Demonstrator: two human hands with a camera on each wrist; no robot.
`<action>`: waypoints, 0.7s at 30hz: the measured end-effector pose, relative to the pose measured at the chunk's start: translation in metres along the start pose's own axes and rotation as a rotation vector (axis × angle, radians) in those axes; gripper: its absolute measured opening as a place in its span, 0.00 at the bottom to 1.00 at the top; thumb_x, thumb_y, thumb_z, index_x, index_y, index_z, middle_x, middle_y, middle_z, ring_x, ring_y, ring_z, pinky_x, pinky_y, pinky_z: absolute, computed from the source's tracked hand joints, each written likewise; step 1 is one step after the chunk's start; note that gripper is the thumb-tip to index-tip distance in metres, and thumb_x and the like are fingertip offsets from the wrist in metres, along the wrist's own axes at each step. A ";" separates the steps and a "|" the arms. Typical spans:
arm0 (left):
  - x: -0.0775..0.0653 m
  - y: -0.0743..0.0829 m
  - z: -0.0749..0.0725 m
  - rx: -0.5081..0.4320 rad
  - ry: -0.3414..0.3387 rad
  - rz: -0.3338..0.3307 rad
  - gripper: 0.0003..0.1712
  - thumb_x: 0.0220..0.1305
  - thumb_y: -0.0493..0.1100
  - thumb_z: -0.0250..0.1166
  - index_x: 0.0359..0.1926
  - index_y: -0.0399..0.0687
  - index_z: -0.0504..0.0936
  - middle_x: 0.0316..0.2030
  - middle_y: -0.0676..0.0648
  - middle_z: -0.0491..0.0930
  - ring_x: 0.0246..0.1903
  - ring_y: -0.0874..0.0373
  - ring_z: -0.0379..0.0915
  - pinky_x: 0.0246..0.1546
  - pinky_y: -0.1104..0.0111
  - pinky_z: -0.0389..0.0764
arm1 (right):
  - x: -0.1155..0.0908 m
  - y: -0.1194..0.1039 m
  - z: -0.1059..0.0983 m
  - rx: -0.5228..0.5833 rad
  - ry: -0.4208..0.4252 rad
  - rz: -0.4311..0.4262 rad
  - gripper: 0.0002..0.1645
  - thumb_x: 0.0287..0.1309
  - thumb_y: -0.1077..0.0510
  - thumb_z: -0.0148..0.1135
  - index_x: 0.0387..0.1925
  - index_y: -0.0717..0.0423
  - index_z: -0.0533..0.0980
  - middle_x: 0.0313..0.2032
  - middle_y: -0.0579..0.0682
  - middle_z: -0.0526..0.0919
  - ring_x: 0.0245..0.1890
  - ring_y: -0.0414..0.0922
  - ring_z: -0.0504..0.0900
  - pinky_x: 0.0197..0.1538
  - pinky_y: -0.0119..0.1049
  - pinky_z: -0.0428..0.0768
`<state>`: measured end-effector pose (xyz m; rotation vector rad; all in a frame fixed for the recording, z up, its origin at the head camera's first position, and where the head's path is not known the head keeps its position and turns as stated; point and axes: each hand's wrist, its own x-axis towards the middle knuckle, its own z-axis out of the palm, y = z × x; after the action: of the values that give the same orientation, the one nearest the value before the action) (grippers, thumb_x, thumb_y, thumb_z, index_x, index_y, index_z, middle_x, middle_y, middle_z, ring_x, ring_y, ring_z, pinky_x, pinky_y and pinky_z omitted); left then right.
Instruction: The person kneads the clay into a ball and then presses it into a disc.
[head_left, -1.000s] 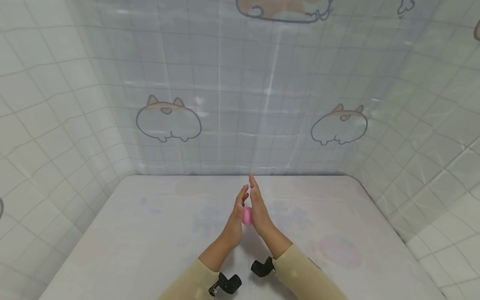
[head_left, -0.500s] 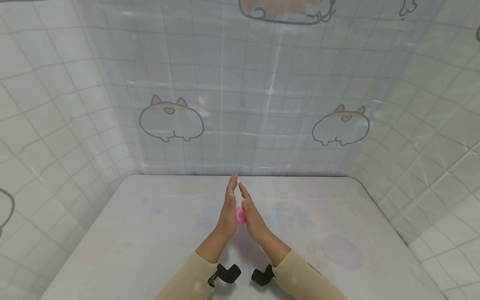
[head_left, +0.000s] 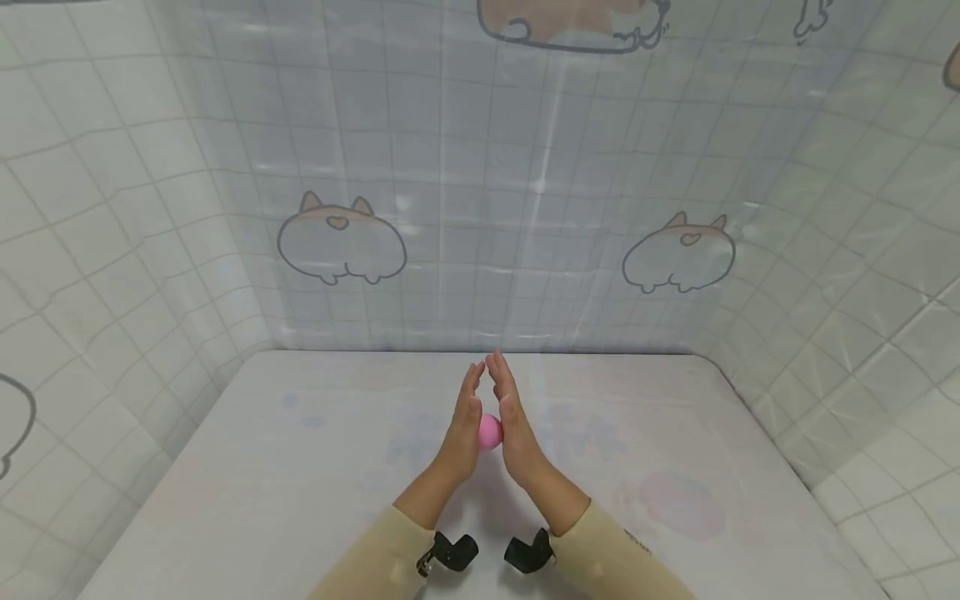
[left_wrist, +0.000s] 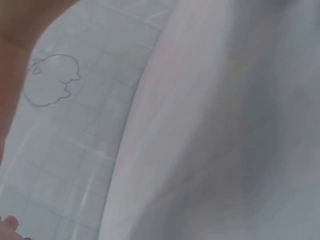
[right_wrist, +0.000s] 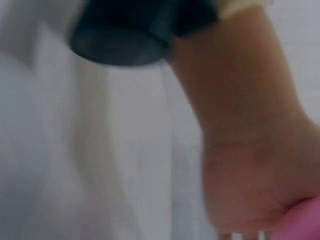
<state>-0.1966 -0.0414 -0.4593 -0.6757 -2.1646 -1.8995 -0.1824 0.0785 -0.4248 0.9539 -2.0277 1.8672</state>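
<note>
Between the two upright palms sits a pink ball (head_left: 491,432), touched from both sides. My left hand (head_left: 461,429) presses on its left with straight fingers. On the ball's other side, my right hand (head_left: 517,429) lies flat against it, fingers straight and pointing away. The fingertips of both hands lean close together above the ball. In the right wrist view, a pink part of the ball (right_wrist: 302,222) shows at the lower right corner, beside a palm. The left wrist view catches only a piece of forearm and a fingertip at its left edge.
A pale table (head_left: 300,483) with faint printed patches lies under the hands. Grid-patterned sheeting with cartoon dogs (head_left: 342,242) rises behind and at both sides. A black wrist camera (head_left: 455,552) sits on the left sleeve, another wrist camera (head_left: 529,551) on the right sleeve.
The hands rub back and forth against each other: the right hand was farther forward, then the left, now the right again. The ball shifts slightly left, then right, between the palms.
</note>
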 end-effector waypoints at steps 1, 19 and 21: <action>-0.001 0.000 0.000 0.001 -0.013 -0.007 0.44 0.73 0.73 0.27 0.80 0.56 0.42 0.79 0.47 0.39 0.77 0.44 0.36 0.66 0.30 0.41 | 0.002 0.000 -0.001 -0.005 0.010 0.006 0.47 0.74 0.29 0.22 0.80 0.53 0.38 0.78 0.57 0.46 0.78 0.54 0.44 0.73 0.61 0.44; -0.008 0.010 0.000 -0.156 -0.175 0.042 0.42 0.75 0.69 0.21 0.80 0.53 0.40 0.79 0.43 0.42 0.75 0.38 0.42 0.67 0.33 0.44 | 0.009 0.041 -0.007 -0.095 0.091 0.219 0.45 0.73 0.28 0.29 0.80 0.43 0.39 0.79 0.49 0.45 0.77 0.55 0.45 0.69 0.71 0.41; -0.006 0.012 -0.001 -0.154 -0.154 0.083 0.42 0.76 0.68 0.22 0.80 0.51 0.40 0.78 0.42 0.42 0.75 0.39 0.40 0.68 0.33 0.41 | 0.006 0.045 -0.006 -0.077 0.057 0.238 0.43 0.74 0.29 0.28 0.80 0.43 0.40 0.79 0.49 0.43 0.78 0.55 0.44 0.70 0.70 0.39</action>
<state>-0.1858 -0.0423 -0.4506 -0.9540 -2.0547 -2.0478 -0.2152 0.0812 -0.4563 0.6565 -2.2441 1.8886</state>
